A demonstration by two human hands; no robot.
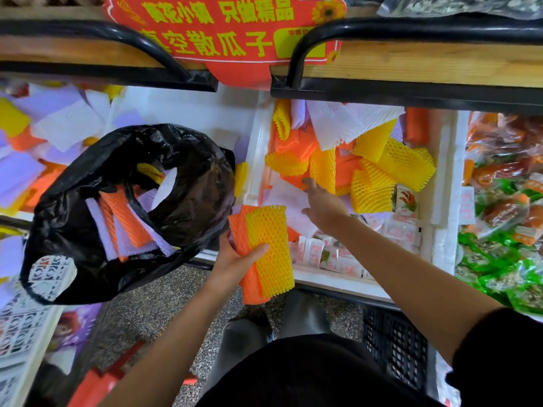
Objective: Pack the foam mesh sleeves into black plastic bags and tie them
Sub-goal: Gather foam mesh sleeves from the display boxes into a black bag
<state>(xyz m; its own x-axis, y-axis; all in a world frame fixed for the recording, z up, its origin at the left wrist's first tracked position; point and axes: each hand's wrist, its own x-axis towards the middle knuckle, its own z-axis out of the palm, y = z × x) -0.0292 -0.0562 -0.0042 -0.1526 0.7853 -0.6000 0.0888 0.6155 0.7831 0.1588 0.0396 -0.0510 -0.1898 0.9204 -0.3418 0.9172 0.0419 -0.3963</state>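
Head view: left hand point(232, 261) grasps stacked sleeves point(269, 245) ready for the bag point(73, 207); right hand point(323, 205), fingers loose, reaches to gather more.

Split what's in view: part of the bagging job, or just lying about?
Job: black bag; sleeve stack held in left hand; loose sleeves in white box, right hand reaching in.
Lying about: red sign; white sachets; green snack packs; black crate.

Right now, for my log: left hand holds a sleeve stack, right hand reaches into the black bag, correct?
No. In the head view the right hand reaches into the white box, not the bag; the left hand holds the stack.
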